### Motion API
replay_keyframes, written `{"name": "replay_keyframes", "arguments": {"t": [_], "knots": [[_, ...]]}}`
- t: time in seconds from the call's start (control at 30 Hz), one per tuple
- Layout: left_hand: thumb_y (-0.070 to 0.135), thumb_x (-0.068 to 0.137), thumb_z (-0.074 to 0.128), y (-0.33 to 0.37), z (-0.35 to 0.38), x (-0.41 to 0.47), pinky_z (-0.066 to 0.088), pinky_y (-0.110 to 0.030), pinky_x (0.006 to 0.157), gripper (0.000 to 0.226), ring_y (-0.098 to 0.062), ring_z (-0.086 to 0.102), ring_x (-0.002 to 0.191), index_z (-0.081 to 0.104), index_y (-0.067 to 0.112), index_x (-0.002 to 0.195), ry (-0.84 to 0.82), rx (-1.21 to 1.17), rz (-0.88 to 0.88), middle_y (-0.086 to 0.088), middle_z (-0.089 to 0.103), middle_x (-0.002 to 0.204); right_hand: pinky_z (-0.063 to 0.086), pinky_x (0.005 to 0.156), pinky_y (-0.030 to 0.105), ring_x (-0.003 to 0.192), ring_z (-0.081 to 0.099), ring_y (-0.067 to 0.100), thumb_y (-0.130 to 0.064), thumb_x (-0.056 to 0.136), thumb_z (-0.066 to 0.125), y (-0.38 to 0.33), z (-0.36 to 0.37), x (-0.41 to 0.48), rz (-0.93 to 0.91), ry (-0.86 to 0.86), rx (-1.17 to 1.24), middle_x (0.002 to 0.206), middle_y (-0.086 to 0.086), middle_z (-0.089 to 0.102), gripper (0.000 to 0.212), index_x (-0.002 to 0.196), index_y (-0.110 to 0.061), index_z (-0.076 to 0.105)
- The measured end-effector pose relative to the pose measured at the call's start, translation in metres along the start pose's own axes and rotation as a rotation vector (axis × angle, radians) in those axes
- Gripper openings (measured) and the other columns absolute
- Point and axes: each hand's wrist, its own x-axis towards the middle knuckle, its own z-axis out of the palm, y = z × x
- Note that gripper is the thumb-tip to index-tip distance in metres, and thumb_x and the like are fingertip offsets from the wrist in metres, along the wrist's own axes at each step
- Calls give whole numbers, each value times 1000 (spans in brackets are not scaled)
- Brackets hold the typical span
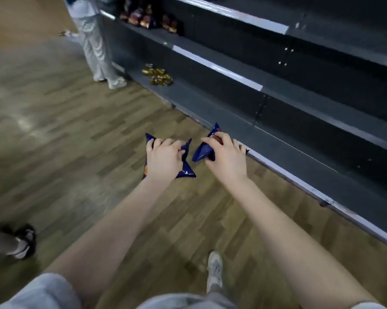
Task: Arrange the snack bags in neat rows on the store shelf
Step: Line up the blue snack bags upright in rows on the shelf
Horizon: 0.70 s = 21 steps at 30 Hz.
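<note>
Both hands full! The right hand (226, 158) clutches a blue bag (201, 152) at the front lip of the bottom shelf (281, 141), while the left hand (163, 158) grips a second bag (187, 172) farther out from that shelf. Right looks nearer for placing.

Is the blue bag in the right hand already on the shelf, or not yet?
Not yet. The right hand grips the blue bag at the lowest shelf's front edge; it lies on no shelf.

Bottom shelf (299, 168) bare along its near and middle stretch, reachable from the front over a low lip (288, 178), middle shelf (217, 68) overhanging it, yellow packets (158, 77) heaped at its far end, bystander's legs (99, 52) just beyond that end, wooden floor (87, 130) open in front of it.
</note>
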Motion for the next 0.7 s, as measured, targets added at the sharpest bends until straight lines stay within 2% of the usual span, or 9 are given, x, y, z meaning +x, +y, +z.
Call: {"name": "replay_keyframes", "arguments": {"t": [0.07,0.2,0.33,0.5,0.7], "knots": [[21,92,49,-25,-9,8,24,-43,108,20,-32,51,106,65,14,103,21,43,-71,-5,66,103,27,102,43,126,40,29,-32,87,57,-15,15,18,-77,-50,13,145,-1,38,47,133,-39,48],[13,88,56,-56,-17,32,27,-48,106,17,-37,55,99,69,14,98,150,87,-170,-7,69,98,29,99,42,124,42,29,-32,87,58,-38,41,59,-239,-112,40,145,0,39,47,133,-37,49],[16,90,51,-69,-16,76,22,-44,109,28,-32,51,110,67,24,112,148,152,-262,-2,66,111,30,98,42,122,43,28,-31,87,59,-43,51,117,-356,-118,45,144,-1,40,48,133,-36,49],[16,91,50,-67,-5,140,22,-45,109,30,-32,50,110,65,25,114,148,196,-293,-2,65,114,30,98,41,122,44,26,-30,87,59,-18,54,202,-391,-110,56,143,-3,39,49,133,-39,48],[18,86,51,-74,16,207,32,-50,100,24,-34,56,95,72,21,98,232,235,-306,-3,71,98,28,102,43,123,43,26,-25,84,63,-3,74,281,-406,-179,81,144,-2,39,53,133,-37,48]]}}
